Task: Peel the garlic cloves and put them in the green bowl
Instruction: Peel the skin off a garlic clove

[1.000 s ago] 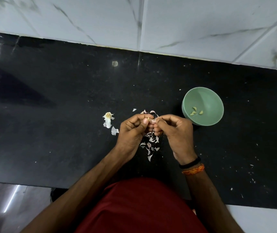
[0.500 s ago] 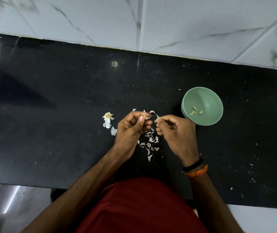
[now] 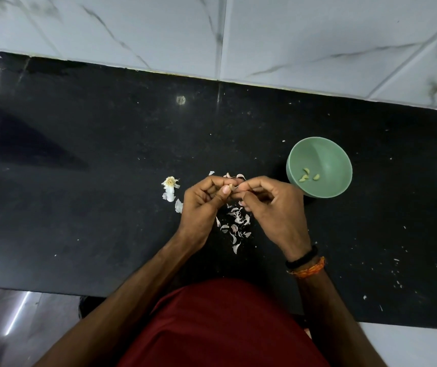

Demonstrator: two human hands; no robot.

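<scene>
Pinching a mostly hidden garlic clove (image 3: 230, 186) between both hands' curled fingers (image 3: 224, 190), green bowl (image 3: 339, 186) beside.

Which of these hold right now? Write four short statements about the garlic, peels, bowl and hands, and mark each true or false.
1. The green bowl holds peeled cloves. True.
2. The bowl is beside the left hand. False: it is beside the right hand.
3. Garlic peels lie on the black counter below the hands. True.
4. Only one hand holds the garlic clove. False: both hands' fingers pinch it.
</scene>
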